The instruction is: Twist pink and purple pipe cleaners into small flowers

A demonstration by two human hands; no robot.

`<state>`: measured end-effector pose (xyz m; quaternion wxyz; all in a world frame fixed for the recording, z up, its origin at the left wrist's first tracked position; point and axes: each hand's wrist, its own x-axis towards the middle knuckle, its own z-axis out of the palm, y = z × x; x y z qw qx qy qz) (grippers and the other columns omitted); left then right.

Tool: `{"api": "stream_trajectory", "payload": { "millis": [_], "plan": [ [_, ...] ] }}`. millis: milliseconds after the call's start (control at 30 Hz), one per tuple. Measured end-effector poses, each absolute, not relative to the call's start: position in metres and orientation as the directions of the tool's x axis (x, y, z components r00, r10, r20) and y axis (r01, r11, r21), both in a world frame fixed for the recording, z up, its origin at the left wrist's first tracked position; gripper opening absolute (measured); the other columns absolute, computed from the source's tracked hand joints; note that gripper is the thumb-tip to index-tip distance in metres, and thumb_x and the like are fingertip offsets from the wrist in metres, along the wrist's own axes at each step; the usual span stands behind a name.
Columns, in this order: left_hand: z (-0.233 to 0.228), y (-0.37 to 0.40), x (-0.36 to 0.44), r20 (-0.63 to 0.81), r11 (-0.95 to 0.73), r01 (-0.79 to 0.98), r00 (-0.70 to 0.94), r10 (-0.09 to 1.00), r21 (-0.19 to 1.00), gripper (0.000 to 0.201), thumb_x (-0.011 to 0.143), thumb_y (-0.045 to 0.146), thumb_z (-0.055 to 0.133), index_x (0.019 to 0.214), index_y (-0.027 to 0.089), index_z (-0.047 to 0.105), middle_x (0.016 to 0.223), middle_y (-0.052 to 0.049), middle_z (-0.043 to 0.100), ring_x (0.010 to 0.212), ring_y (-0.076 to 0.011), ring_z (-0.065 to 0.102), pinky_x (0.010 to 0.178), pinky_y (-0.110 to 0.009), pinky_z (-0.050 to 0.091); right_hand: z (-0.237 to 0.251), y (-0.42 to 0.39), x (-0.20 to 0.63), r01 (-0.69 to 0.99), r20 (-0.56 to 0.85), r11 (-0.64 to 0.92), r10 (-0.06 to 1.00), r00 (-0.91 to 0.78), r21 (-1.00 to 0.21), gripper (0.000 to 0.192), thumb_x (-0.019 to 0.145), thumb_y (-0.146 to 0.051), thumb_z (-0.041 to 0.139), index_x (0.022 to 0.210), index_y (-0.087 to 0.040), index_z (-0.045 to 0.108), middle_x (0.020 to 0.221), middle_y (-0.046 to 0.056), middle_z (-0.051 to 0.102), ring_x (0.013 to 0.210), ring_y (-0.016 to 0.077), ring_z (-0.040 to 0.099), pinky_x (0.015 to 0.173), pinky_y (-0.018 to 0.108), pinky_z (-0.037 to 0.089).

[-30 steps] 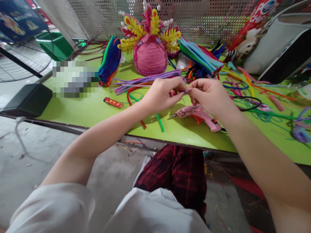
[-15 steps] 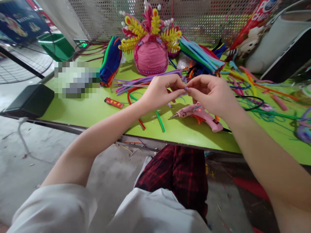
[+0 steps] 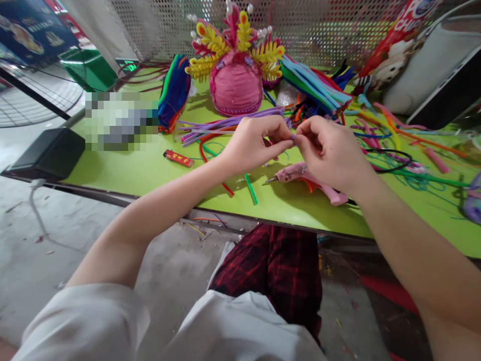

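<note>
Bright, even daylight; soft shadows under hands; wide-angle bending at edges; slight motion blur; pixelated patch left.

Lime green table (image 3: pixel 143 170); pink glue gun (image 3: pixel 296 173) with orange trigger; pink headdress (image 3: pixel 236 87) with yellow and red fronds; purple pipe cleaners (image 3: pixel 225 123); red lighter (image 3: pixel 178 158); green stick (image 3: pixel 251 182); red-and-black checked trousers (image 3: pixel 274 265); white sleeve (image 3: pixel 86 321)

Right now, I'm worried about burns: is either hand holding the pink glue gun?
No, the glue gun lies on the green table beneath the right hand.
</note>
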<state>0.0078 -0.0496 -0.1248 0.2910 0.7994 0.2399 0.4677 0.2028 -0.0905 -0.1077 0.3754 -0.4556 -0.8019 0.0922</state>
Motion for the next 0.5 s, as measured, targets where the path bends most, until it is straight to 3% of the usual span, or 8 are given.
{"api": "stream_trajectory", "payload": {
  "millis": [100,200,333,500],
  "plan": [
    [-0.122,-0.051,0.012,0.561,-0.638,0.073,0.408,0.721,0.767,0.011,0.086,0.016,0.074,0.081,0.015,0.064,0.074,0.001,0.069,0.061,-0.0051,0.063,0.055,-0.018,0.055,-0.109,-0.089,0.202,0.599,0.485,0.508,0.847,-0.216,-0.619,0.011,0.099,-0.031,0.062,0.091,-0.023,0.061,0.076,0.001,0.064,0.062,0.0148,0.054,0.060,0.033,0.039],
    [-0.117,-0.053,0.017,0.419,-0.441,-0.019,0.351,0.837,0.897,0.013,0.088,0.010,0.070,0.084,0.017,0.059,0.070,0.004,0.066,0.060,-0.0049,0.066,0.056,-0.017,0.059,-0.110,-0.086,0.202,0.446,0.463,0.490,0.868,-0.177,-0.749,0.014,0.098,-0.038,0.066,0.099,-0.025,0.064,0.087,0.001,0.068,0.071,0.0151,0.060,0.063,0.031,0.047],
    [-0.112,-0.055,0.020,0.292,-0.287,-0.066,0.348,0.891,0.956,0.014,0.093,0.010,0.064,0.088,0.018,0.054,0.071,0.005,0.067,0.071,-0.0083,0.074,0.061,-0.018,0.063,-0.111,-0.083,0.200,0.444,0.514,0.525,0.843,-0.157,-0.726,0.016,0.094,-0.039,0.073,0.100,-0.026,0.067,0.095,0.003,0.070,0.079,0.0181,0.065,0.066,0.034,0.049],
    [-0.109,-0.058,0.016,0.218,-0.206,-0.076,0.453,0.865,0.976,0.009,0.095,0.015,0.062,0.090,0.018,0.055,0.077,0.003,0.071,0.078,-0.0126,0.078,0.054,-0.018,0.061,-0.113,-0.082,0.204,0.482,0.574,0.559,0.808,-0.133,-0.674,0.012,0.093,-0.038,0.073,0.092,-0.027,0.069,0.093,0.003,0.067,0.080,0.0180,0.063,0.065,0.034,0.049]
  ]
}}
